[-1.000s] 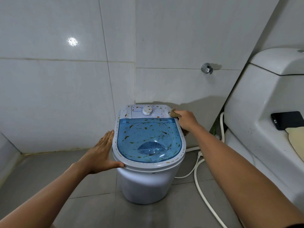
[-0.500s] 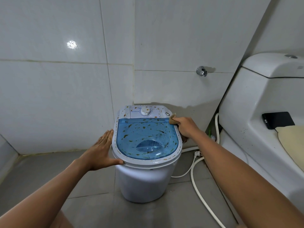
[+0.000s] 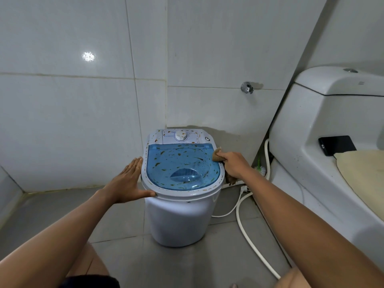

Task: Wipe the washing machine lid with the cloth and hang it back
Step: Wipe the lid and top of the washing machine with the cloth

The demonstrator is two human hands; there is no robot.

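Note:
A small white washing machine (image 3: 178, 219) stands on the floor by the tiled wall. Its blue see-through lid (image 3: 182, 166) is speckled with brown and orange stains. My right hand (image 3: 234, 164) grips a brown cloth (image 3: 217, 155) and presses it on the lid's right edge, near the back; part of the cloth hangs below the hand. My left hand (image 3: 126, 182) lies flat and open against the machine's left rim, thumb on the front edge. A white dial (image 3: 180, 135) sits on the stained control panel behind the lid.
A white toilet (image 3: 324, 154) stands close on the right, with a black phone (image 3: 336, 144) and a cream mat (image 3: 365, 173) on it. A white hose (image 3: 249, 238) and cable run over the grey floor. A metal tap (image 3: 246, 87) sticks out of the wall.
My right hand has slid the cloth forward along the lid's right edge, away from the back corner. The left hand stays on the left rim. The camera shifted slightly right.

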